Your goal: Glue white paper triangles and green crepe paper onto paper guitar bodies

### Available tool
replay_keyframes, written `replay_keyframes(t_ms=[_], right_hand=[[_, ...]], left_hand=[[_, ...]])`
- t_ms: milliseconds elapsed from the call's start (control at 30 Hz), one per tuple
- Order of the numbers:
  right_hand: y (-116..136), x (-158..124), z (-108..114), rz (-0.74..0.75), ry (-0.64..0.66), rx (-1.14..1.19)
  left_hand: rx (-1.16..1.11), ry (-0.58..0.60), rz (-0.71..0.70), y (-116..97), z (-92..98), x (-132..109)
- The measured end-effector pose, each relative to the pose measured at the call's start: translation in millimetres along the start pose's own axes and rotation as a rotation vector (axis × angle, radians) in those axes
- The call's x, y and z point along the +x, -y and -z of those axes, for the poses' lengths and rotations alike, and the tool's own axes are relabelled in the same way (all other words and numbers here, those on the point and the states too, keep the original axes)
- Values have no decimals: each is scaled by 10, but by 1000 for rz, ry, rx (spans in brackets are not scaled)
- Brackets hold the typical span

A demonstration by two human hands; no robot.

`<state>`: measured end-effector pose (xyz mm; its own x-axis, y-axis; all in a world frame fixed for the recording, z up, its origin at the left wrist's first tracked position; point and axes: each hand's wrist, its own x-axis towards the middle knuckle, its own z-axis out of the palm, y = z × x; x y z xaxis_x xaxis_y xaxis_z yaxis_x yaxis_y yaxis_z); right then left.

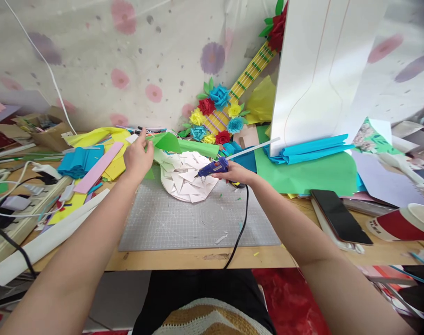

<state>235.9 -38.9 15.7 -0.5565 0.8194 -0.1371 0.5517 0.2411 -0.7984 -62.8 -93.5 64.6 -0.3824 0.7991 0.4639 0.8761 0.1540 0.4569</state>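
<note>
My right hand (238,173) grips a blue hot glue gun (214,167), its nozzle pointing left over a rounded cardboard shape covered in overlapping white paper pieces (187,179). A long white glue stick (254,148) juts from the gun's back, and a black cord (245,223) hangs down from it. My left hand (138,156) is raised at the shape's upper left, index finger and thumb apart, beside green paper (166,142). A small white piece (131,138) shows by its fingers; whether they touch it is unclear. The shape lies on a grey cutting mat (163,228).
Behind stands a yellow paper guitar with flowers (219,118); right of it leans a white board (313,70). Blue crepe paper (313,149), a phone (341,216) and a paper cup (407,223) sit right. Power strips (23,214) and a white roll (48,237) lie left.
</note>
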Motion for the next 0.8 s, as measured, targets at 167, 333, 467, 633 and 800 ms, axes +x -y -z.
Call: replay_keyframes(t_ms=[167, 333, 467, 633, 800], right_hand=[[92, 217, 30, -6, -5, -130], [64, 473, 118, -6, -107, -168], [-14, 601, 138, -32, -200, -142], [-86, 532, 118, -56, -199, 58], [-156, 367, 26, -33, -217, 457]], left_hand=[[-29, -39, -16, 55, 18, 31], [10, 1, -35, 12, -7, -42], [41, 42, -31, -31, -27, -91], [42, 37, -37, -14, -52, -114], [26, 55, -9, -2, -41, -140]])
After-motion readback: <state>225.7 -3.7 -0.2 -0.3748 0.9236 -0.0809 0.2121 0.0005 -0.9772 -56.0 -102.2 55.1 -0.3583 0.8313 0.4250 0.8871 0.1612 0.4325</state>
